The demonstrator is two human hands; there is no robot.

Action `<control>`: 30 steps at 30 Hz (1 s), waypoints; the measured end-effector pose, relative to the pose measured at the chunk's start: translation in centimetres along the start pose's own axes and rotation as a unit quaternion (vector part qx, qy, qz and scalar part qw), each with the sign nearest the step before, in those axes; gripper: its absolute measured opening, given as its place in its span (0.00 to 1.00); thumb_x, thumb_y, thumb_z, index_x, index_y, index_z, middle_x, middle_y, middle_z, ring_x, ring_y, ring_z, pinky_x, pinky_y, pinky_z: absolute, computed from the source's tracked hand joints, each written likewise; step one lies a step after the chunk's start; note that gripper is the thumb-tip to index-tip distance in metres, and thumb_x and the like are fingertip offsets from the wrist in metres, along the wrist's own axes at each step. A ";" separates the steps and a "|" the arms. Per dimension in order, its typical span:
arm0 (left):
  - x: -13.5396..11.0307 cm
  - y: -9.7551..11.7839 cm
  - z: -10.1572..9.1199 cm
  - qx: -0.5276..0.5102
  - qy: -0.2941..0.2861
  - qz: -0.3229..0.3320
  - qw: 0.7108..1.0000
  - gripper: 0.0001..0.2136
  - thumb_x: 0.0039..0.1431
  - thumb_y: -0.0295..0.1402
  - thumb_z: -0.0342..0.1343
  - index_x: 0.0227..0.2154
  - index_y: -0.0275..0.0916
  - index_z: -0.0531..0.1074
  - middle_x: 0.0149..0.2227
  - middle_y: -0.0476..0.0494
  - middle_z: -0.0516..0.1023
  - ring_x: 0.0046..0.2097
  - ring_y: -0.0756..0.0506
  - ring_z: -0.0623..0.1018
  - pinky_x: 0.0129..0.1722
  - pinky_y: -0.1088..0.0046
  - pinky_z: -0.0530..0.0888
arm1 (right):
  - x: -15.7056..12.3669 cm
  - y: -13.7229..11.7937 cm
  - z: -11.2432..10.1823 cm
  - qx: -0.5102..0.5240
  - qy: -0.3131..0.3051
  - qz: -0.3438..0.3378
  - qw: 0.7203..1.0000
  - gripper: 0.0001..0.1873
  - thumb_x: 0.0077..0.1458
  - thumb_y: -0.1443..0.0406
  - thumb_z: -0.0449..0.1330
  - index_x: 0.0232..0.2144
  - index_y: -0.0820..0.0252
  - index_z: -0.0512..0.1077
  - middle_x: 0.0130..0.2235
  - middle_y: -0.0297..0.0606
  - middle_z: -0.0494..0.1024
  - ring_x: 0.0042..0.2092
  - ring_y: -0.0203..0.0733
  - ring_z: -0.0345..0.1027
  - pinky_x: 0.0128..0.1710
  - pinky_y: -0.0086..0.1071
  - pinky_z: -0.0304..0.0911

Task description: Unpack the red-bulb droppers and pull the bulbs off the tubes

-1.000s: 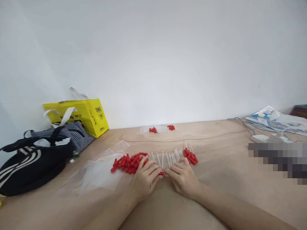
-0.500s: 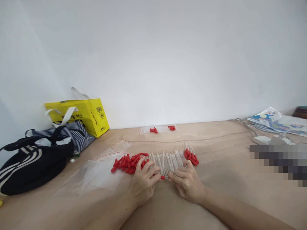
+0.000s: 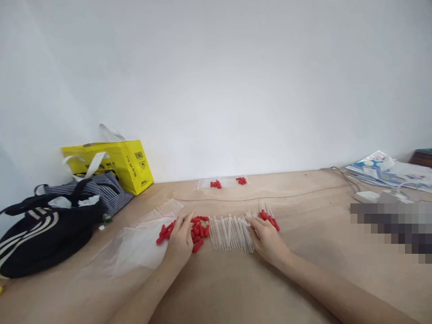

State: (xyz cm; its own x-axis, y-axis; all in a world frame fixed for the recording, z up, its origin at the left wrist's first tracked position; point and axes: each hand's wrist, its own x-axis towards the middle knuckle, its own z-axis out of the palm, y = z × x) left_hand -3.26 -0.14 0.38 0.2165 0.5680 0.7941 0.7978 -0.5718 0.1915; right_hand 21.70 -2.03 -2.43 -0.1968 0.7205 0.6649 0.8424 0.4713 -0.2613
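A row of clear plastic tubes (image 3: 229, 231) lies on the wooden table (image 3: 303, 270) in front of me. To its left is a pile of red caps (image 3: 199, 230); my left hand (image 3: 180, 240) rests on that pile, fingers stretched out flat over the caps. On the right end of the tube row my right hand (image 3: 266, 238) lies with its fingers reaching onto the tubes. A few capped tubes with red ends (image 3: 269, 216) lie just beyond it. Whether either hand pinches anything is hidden.
Clear zip bags (image 3: 138, 245) lie left of the caps. A black striped bag (image 3: 43, 229), a striped pouch (image 3: 101, 189) and a yellow bag (image 3: 114, 162) stand at the far left. A filled packet (image 3: 226, 182) lies by the wall. Papers and cables (image 3: 384, 173) sit far right.
Both hands were together at the near middle of the tube row. They have moved apart: the left onto the red caps, the right to the row's right end.
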 end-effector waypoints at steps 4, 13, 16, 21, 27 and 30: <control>0.6 -2.7 -1.3 0.001 -0.003 -0.123 0.992 0.13 0.55 0.33 0.42 0.41 0.36 0.63 0.37 0.41 0.72 0.37 0.45 0.74 0.36 0.67 0.72 | 1.8 -1.5 0.4 -0.078 -0.010 0.025 0.997 0.10 0.53 0.68 0.49 0.27 0.58 0.70 0.26 0.35 0.74 0.29 0.37 0.66 0.33 0.33 0.45; 0.6 -3.6 -2.3 0.068 -0.092 -0.209 0.971 0.10 0.50 0.39 0.47 0.32 0.40 0.66 0.34 0.46 0.76 0.37 0.44 0.75 0.36 0.67 0.70 | 2.3 -4.0 1.6 -0.153 -0.060 0.035 0.986 0.07 0.48 0.70 0.51 0.27 0.59 0.70 0.29 0.40 0.74 0.31 0.42 0.65 0.35 0.38 0.42; 0.6 -3.4 -2.2 0.082 -0.104 -0.216 0.967 0.10 0.51 0.40 0.46 0.31 0.41 0.67 0.34 0.46 0.76 0.38 0.43 0.75 0.37 0.66 0.69 | 2.0 -4.6 1.6 -0.158 -0.075 0.029 0.984 0.08 0.49 0.68 0.51 0.26 0.60 0.70 0.31 0.42 0.74 0.32 0.44 0.65 0.35 0.39 0.43; 0.5 -3.7 -2.0 0.098 -0.096 -0.196 0.971 0.14 0.52 0.42 0.44 0.32 0.40 0.69 0.32 0.46 0.78 0.39 0.42 0.75 0.41 0.64 0.67 | 2.0 -4.4 1.1 -0.114 -0.071 0.042 0.990 0.11 0.53 0.63 0.49 0.29 0.58 0.71 0.32 0.40 0.74 0.32 0.42 0.65 0.36 0.38 0.45; 0.4 -4.7 -1.9 0.113 -0.073 -0.196 0.971 0.19 0.55 0.41 0.37 0.33 0.38 0.72 0.35 0.42 0.78 0.38 0.43 0.75 0.40 0.67 0.68 | 4.3 0.9 -1.4 -0.030 -0.083 0.280 0.956 0.13 0.53 0.61 0.48 0.31 0.56 0.72 0.35 0.37 0.74 0.37 0.40 0.66 0.36 0.32 0.49; 0.5 -4.8 -1.9 0.108 -0.063 -0.199 0.972 0.20 0.54 0.42 0.37 0.34 0.37 0.72 0.36 0.42 0.78 0.38 0.43 0.75 0.40 0.66 0.68 | 4.9 4.4 -2.4 -0.018 -0.113 0.331 0.937 0.13 0.51 0.61 0.50 0.31 0.59 0.72 0.30 0.38 0.75 0.32 0.38 0.68 0.29 0.28 0.52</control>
State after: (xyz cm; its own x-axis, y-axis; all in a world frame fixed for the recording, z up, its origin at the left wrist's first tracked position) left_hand -8.04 1.71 0.94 -0.0768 0.7940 0.6031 0.9288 -0.1630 0.3329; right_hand 25.62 2.40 1.35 0.2773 0.9398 0.1997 0.8330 -0.1316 -0.5373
